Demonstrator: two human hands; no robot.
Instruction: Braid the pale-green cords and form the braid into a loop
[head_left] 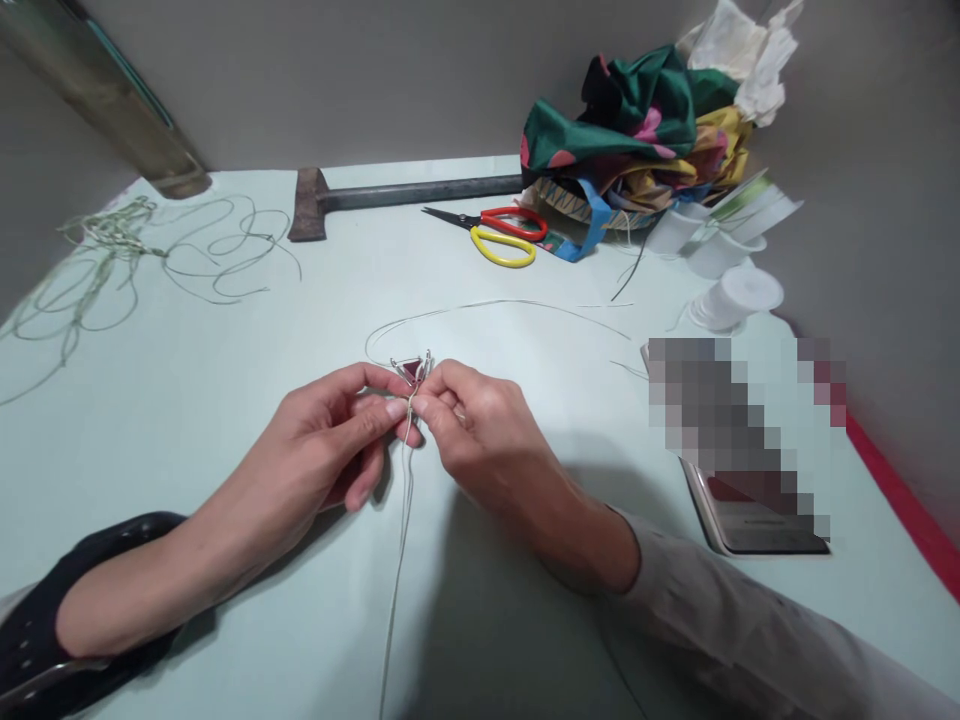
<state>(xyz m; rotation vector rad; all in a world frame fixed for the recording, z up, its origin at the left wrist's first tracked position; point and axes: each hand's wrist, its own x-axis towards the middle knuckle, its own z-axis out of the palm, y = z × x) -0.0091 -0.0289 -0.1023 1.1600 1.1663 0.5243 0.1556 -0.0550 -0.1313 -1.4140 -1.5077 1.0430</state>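
Observation:
My left hand point(341, 430) pinches thin pale cord point(405, 500) between thumb and forefinger, its other fingers curled beneath. From the right, my right hand point(480, 410) meets it, thumb and forefinger closed on the same cord. Just beyond the fingertips sits a small dark red triangular piece point(412, 371) with silvery loops at its corners. Strands of the cord run down toward the near table edge, while others curve away across the tabletop past the piece. The exact crossing of the cord is partly hidden by the fingertips.
Scissors with red and yellow handles point(504, 236) lie beyond the hands, near a hammer point(309, 205). Tangled green cord point(112, 240) is at far left. Fabric point(652, 110) is heaped at back right, above white spools point(735, 298). A phone point(757, 515), partly blurred, lies right.

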